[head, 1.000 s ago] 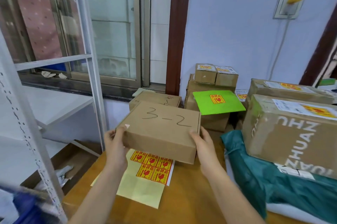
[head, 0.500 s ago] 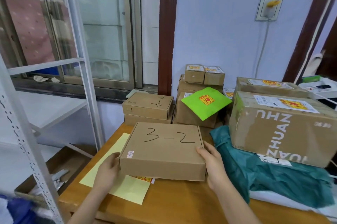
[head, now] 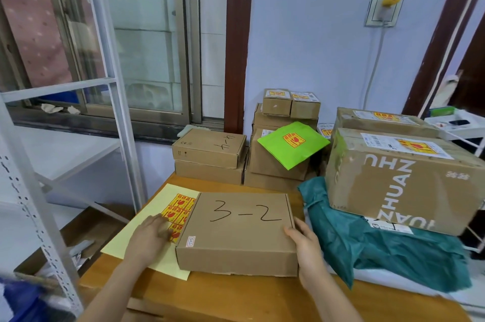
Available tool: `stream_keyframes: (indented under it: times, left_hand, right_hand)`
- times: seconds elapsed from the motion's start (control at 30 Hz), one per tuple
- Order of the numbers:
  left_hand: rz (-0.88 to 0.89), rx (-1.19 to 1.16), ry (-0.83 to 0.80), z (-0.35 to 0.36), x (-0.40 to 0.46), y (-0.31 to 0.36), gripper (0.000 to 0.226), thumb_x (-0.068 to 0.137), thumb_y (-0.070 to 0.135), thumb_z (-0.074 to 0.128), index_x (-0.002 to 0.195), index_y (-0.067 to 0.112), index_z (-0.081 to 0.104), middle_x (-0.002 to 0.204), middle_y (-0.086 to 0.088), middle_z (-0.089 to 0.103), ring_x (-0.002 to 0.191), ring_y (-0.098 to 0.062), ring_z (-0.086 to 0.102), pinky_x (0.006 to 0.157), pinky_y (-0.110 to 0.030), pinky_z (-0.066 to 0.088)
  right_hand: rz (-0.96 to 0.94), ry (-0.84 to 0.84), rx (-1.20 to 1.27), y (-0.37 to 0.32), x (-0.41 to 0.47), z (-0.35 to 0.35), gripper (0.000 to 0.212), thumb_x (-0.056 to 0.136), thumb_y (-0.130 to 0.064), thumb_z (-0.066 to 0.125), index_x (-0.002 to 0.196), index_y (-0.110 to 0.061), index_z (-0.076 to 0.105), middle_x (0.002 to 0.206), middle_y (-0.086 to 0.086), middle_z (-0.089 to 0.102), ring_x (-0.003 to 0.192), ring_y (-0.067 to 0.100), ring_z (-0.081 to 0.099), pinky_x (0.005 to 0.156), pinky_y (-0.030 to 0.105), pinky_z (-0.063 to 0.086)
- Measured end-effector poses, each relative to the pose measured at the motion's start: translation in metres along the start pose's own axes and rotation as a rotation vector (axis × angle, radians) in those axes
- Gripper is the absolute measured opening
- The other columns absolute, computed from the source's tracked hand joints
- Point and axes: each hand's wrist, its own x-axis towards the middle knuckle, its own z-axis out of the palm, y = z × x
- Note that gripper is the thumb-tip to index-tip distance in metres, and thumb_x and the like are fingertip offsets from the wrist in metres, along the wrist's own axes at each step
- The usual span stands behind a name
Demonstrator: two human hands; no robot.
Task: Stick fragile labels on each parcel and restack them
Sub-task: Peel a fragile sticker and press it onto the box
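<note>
A flat brown cardboard parcel [head: 237,232], marked "3-2" in black, is laid on the table [head: 236,298]. Its right edge is clasped by the right hand [head: 304,248]. The label sheet [head: 176,213] is touched by the left hand [head: 148,236], fingers loosely spread.

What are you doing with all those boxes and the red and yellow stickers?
A person is putting fragile stickers on parcels. The box marked 3-2 lies flat on the wooden table and has no sticker on top yet. The right hand holds its right edge. The left hand rests on the sticker sheet, which lies beside the box and partly under it. Behind, the green envelope and the big box already carry stickers.
</note>
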Motion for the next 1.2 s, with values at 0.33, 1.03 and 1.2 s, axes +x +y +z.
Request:
stream_keyframes:
  times: [0.33,1.03,1.2]
  left_hand:
    - [-0.040,-0.369,0.070,0.007,-0.006,0.032,0.032,0.098,0.018,0.048,0.128,0.010,0.055,0.133,-0.012,0.055,0.119,-0.029,0.052,0.097,-0.038,0.042]
    - [-0.044,-0.765,0.078,-0.001,-0.013,0.075,0.015,0.099,0.021,0.045,0.104,0.023,0.059,0.096,0.015,0.057,0.091,-0.005,0.052,0.068,-0.016,0.037]
    - [-0.067,-0.838,0.013,-0.002,-0.012,0.080,0.019,0.099,0.024,0.046,0.112,0.022,0.060,0.104,0.013,0.057,0.092,-0.002,0.052,0.066,-0.017,0.039]
  right_hand:
    - [-0.308,0.044,-0.521,-0.026,0.015,0.014,0.060,0.096,-0.013,0.051,0.150,-0.014,0.025,0.153,0.002,0.031,0.139,0.016,0.032,0.115,0.031,0.027]
    - [-0.223,-0.133,-0.119,-0.098,0.105,0.081,0.069,0.097,-0.018,0.050,0.153,-0.020,0.011,0.155,0.002,0.025,0.139,0.019,0.032,0.114,0.043,0.030]
    - [-0.246,-0.168,-0.134,-0.087,0.112,0.089,0.077,0.096,-0.020,0.052,0.153,-0.025,0.000,0.159,0.005,0.016,0.144,0.019,0.021,0.118,0.043,0.022]
